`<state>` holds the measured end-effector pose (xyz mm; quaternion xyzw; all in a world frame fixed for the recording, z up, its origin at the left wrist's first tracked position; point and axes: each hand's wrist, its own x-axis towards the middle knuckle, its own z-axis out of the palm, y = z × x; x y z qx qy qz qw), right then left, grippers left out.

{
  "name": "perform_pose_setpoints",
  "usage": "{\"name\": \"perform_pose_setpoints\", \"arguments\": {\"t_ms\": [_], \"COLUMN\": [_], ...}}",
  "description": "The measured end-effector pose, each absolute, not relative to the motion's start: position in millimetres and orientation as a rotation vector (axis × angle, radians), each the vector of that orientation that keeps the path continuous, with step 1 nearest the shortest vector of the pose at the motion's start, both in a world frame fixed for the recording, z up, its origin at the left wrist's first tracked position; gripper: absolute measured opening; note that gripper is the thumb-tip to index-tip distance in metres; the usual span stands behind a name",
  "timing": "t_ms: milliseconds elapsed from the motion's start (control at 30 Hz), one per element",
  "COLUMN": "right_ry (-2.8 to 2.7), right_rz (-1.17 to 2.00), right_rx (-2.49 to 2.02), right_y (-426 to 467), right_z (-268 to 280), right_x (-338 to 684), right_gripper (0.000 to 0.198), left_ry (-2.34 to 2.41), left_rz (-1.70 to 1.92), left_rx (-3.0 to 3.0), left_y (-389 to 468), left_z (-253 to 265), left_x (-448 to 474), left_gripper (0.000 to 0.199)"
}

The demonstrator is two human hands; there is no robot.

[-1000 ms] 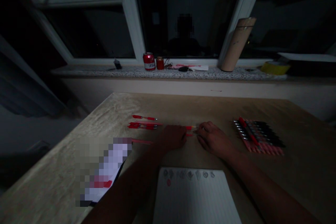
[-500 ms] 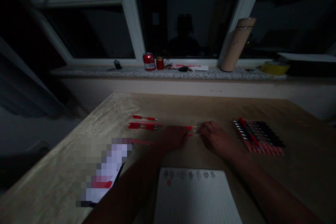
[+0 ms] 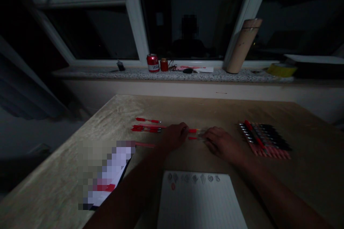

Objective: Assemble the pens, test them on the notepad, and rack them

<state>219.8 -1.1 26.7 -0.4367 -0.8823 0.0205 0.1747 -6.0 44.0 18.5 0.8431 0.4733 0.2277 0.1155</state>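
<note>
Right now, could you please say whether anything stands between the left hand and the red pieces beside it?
Nothing visible stands between the left hand and the red pieces; the right hand is beyond them.

One bare left hand (image 3: 176, 136) and one bare right hand (image 3: 221, 143) are flanking two slim red-and-clear sticks (image 3: 192, 131) on one beige table (image 3: 209, 112). One red pen (image 3: 148, 120) is lying beside one red pen bunch (image 3: 146, 128) too blurred for counting. One white lined notepad (image 3: 200, 200) and one bright-screened phone (image 3: 111, 171) are lying nearer. One red-and-black pen (image 3: 254, 133) is crossing one black-and-pink pen row (image 3: 272, 139) too dense for counting. The speckled sill (image 3: 134, 74) is carrying one red can (image 3: 153, 63), one small red jar (image 3: 164, 65), one tall beige flask (image 3: 244, 44) and one yellow tape roll (image 3: 281, 70)
</note>
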Motion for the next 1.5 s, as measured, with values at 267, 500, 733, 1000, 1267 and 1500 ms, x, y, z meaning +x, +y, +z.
{"name": "perform_pose_setpoints", "arguments": {"t_ms": [267,500,733,1000,1267,1500], "right_ry": [-2.511,-1.825,-0.653,-0.523,-0.551,-0.539], "right_rz": [0.22,0.519,1.02,1.102,1.089,1.113], "right_rx": [-1.053,-1.221,-1.14,-1.019,-1.017,-0.995], "right_y": [0.0,6.8,23.1,26.0,25.7,25.5], "right_z": [11.8,15.4,1.8,-0.5,-1.1,-1.1], "right_x": [202.9,217.2,232.1,234.4,234.2,234.5], "right_gripper": [0.03,0.02,0.029,0.024,0.025,0.025], "left_ry": [1.356,1.219,1.131,1.121,1.165,1.126], "left_rz": [1.051,1.202,1.37,1.356,1.358,1.346], "left_rx": [2.022,1.677,1.116,1.054,1.131,1.102], "left_y": [51.2,53.8,62.9,65.8,63.9,65.0], "left_z": [6.5,3.0,5.6,4.2,7.4,4.7], "left_x": [-4.7,-3.1,-3.5,-4.5,-3.0,-3.8], "left_gripper": [0.029,0.03,0.027,0.025,0.025,0.025]}}
